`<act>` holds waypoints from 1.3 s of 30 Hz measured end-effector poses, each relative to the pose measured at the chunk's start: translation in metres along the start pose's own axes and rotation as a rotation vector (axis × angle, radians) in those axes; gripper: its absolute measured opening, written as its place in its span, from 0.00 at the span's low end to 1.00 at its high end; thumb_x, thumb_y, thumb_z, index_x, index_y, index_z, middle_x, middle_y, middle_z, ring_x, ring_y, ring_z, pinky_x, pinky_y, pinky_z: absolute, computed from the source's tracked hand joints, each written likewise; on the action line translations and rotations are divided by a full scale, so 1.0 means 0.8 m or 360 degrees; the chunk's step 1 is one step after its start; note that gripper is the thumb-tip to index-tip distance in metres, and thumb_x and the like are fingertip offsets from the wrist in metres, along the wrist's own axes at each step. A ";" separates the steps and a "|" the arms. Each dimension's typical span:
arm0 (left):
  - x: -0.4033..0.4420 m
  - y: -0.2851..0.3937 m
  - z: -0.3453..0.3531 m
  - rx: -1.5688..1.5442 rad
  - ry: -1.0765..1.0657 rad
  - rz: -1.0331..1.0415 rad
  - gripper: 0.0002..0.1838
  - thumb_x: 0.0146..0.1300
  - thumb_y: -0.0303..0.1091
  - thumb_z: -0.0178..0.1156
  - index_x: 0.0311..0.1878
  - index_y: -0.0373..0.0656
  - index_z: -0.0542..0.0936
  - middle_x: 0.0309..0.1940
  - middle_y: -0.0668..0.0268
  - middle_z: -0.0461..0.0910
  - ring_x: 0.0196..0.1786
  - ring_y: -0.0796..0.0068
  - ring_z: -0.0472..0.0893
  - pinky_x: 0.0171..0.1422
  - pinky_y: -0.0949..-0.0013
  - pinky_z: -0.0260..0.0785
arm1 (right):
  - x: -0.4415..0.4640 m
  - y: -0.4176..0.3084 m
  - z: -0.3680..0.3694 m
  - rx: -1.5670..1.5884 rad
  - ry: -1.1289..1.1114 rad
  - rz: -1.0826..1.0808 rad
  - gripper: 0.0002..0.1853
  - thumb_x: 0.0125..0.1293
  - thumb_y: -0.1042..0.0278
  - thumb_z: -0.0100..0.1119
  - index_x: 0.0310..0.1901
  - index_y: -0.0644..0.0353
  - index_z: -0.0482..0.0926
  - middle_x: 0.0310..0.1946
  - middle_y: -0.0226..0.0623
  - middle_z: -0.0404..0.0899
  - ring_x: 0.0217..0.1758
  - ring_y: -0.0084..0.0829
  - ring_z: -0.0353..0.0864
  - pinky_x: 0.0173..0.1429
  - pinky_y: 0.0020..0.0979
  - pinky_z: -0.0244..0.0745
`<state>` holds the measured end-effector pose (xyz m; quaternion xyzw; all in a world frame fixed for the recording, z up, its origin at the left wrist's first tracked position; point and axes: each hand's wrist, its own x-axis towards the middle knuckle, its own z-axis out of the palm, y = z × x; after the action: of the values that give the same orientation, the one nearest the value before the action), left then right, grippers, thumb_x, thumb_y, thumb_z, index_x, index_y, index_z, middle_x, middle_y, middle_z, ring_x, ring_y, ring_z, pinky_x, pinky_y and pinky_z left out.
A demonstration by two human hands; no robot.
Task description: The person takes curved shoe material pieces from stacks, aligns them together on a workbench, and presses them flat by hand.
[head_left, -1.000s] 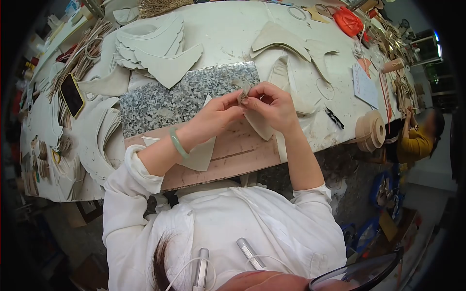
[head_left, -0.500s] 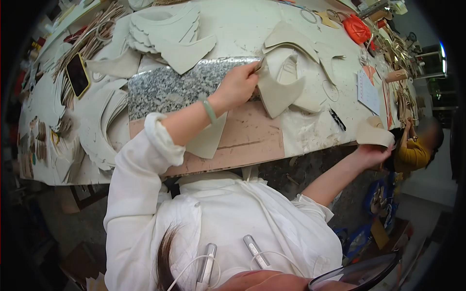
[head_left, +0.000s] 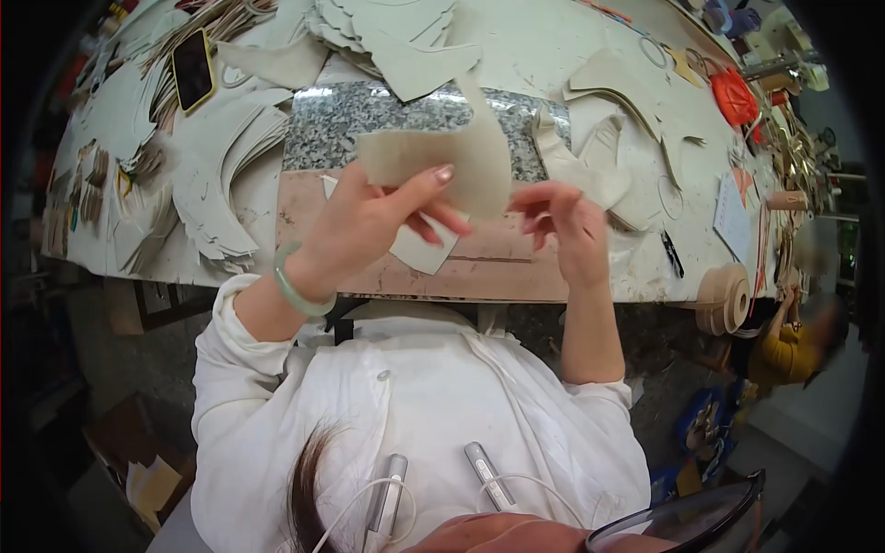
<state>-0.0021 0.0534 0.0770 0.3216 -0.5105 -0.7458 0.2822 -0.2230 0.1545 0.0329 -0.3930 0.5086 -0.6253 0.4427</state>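
My left hand [head_left: 383,207], with a pale green bangle on the wrist, grips a curved cream leather-like piece [head_left: 470,170] between thumb and fingers. The piece is raised over a granite slab [head_left: 341,115] and a pinkish board [head_left: 516,272]. Just right of its edge is my right hand [head_left: 569,230], fingers bent and apart, with nothing visible between them. Below the raised piece, another pale cut piece [head_left: 426,251] lies on the board, partly hidden by my left hand. More curved cream pieces [head_left: 599,161] rest right of the slab.
Stacks of pale cut pieces [head_left: 226,152] and a phone [head_left: 193,71] lie to the left. At the right are a tape-like roll [head_left: 724,300] by the table edge, a black tool [head_left: 672,254], a white pad [head_left: 731,217] and a red bag [head_left: 735,97]. A person in yellow [head_left: 784,350] sits beyond.
My left hand has lifted the curved piece from the right side and brought it nearer to me. My right hand has moved left from the roll at the table edge. The view has shifted.
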 end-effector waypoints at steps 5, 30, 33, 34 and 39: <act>-0.032 -0.027 -0.030 -0.0092 -0.0027 -0.0308 0.11 0.69 0.30 0.61 0.49 0.31 0.78 0.27 0.61 0.83 0.23 0.75 0.82 0.26 0.80 0.71 | 0.022 0.011 0.026 0.1080 -0.0275 0.0836 0.10 0.67 0.69 0.66 0.43 0.68 0.82 0.35 0.36 0.83 0.30 0.23 0.76 0.33 0.21 0.72; -0.040 -0.078 -0.054 0.0857 0.0424 -0.0204 0.33 0.60 0.26 0.68 0.69 0.37 0.70 0.32 0.64 0.81 0.18 0.83 0.71 0.19 0.82 0.63 | 0.049 0.053 0.039 -0.0886 -0.0475 0.0411 0.17 0.56 0.65 0.73 0.43 0.65 0.81 0.26 0.31 0.80 0.27 0.24 0.73 0.33 0.25 0.71; -0.041 -0.082 -0.055 0.0894 0.0427 -0.0164 0.32 0.60 0.27 0.67 0.68 0.39 0.70 0.28 0.64 0.81 0.15 0.81 0.72 0.17 0.79 0.62 | 0.050 0.049 0.040 -0.0999 -0.0485 0.0410 0.17 0.56 0.65 0.73 0.42 0.65 0.80 0.26 0.31 0.80 0.27 0.25 0.74 0.33 0.25 0.71; -0.041 -0.082 -0.055 0.0907 0.0429 -0.0150 0.32 0.59 0.27 0.67 0.68 0.40 0.70 0.26 0.65 0.80 0.14 0.80 0.72 0.17 0.77 0.62 | 0.050 0.048 0.041 -0.1037 -0.0489 0.0408 0.17 0.56 0.65 0.73 0.42 0.64 0.80 0.26 0.31 0.80 0.27 0.25 0.74 0.34 0.25 0.71; -0.041 -0.081 -0.053 0.0922 0.0436 -0.0144 0.33 0.59 0.27 0.67 0.69 0.40 0.70 0.26 0.64 0.81 0.14 0.80 0.72 0.16 0.77 0.62 | 0.050 0.044 0.044 -0.1255 -0.0550 0.0366 0.21 0.56 0.69 0.75 0.50 0.65 0.80 0.29 0.30 0.81 0.28 0.20 0.73 0.33 0.21 0.70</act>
<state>0.0452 0.0738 0.0109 0.5084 -0.6439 -0.5311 0.2116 -0.1967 0.1032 0.0061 -0.5713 0.6672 -0.2553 0.4041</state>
